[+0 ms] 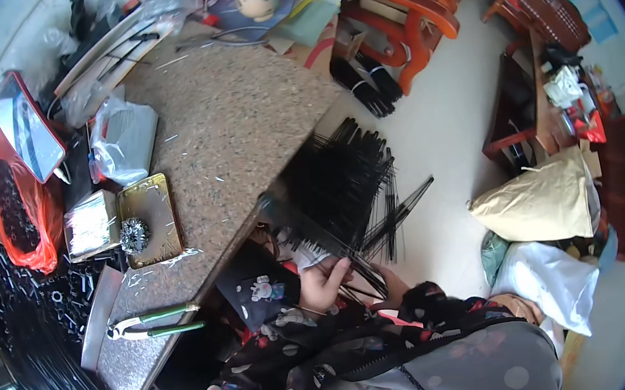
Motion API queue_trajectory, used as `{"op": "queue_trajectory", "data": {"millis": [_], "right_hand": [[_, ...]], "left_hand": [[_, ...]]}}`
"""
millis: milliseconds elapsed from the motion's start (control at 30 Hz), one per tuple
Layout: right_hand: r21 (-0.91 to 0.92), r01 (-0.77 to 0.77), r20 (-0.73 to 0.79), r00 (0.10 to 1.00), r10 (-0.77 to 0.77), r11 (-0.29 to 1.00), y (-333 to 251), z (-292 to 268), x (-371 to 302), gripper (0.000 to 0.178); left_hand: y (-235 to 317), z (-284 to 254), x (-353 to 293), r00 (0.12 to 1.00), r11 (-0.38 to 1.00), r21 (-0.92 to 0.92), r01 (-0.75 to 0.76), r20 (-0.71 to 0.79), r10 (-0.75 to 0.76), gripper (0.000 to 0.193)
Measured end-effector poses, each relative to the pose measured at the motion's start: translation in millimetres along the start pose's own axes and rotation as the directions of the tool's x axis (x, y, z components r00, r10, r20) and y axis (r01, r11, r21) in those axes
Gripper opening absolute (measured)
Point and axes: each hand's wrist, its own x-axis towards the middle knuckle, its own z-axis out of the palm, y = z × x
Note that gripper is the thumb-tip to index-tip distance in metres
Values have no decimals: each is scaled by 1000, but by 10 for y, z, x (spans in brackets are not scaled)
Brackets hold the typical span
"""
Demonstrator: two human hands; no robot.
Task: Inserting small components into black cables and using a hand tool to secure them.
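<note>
Gripping a few thin black rods [362, 271] in the head view, the left hand [318, 289] has its thumb pressed on top of them. The right hand [396, 286] is just beside it, half hidden behind the rods, so I can't tell how tightly it's closed. A big dark bunch of rods [334, 180] sits just past the edge of the worktop [215, 113], with loose ends poking out over the floor [431, 140]. On the worktop there's a pair of green-handled pliers [160, 323] lying open, plus a gold tray [165, 247] with a silvery coil [135, 236] in it.
</note>
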Motion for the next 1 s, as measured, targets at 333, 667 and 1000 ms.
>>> {"op": "queue_trajectory", "data": {"millis": [333,667,1000], "right_hand": [[225,-411,-671,592,446,884,2351,514,-1064,40],[405,-436,-522,611,595,804,2640,190,-886,37],[613,-461,-425,493,759,642,2891,130,-1016,34]], "left_hand": [[159,117,-405,937,929,361,81,290,-195,38],[-198,-1018,-1806,945,977,76,197,-280,-169,34],[-240,-887,-1955,869,923,155,352,-420,-261,32]]}}
